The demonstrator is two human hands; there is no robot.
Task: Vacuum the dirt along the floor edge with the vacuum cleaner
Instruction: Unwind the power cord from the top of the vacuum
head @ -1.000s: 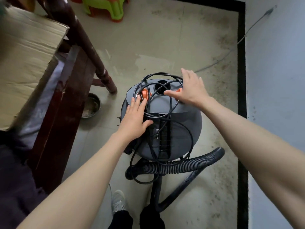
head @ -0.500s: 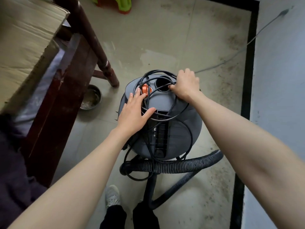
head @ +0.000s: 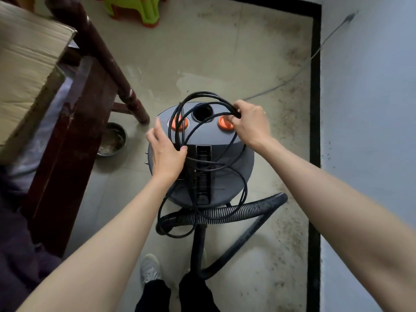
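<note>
A round grey vacuum cleaner (head: 227, 163) with two orange knobs stands on the floor in front of me. A black power cord (head: 203, 96) lies in loops over its top. My right hand (head: 251, 122) grips several loops of the cord at the far right of the lid and holds them raised. My left hand (head: 165, 152) rests flat on the lid's left side, thumb touching the cord. A ribbed black hose (head: 225, 213) curls on the floor at the near side. Dark dirt specks (head: 292, 136) lie along the black floor edge (head: 315, 109) by the right wall.
A dark wooden furniture frame (head: 74, 131) with a cardboard box (head: 27, 70) on it stands at the left. A metal bowl (head: 112, 139) sits on the floor beside its leg. A green plastic stool (head: 135, 5) stands far back. A thin grey cable (head: 292, 78) runs up the wall.
My right hand closed round the cord loops and lifted them off the lid, uncovering the right orange knob. My left hand slid a little to the left on the lid.
</note>
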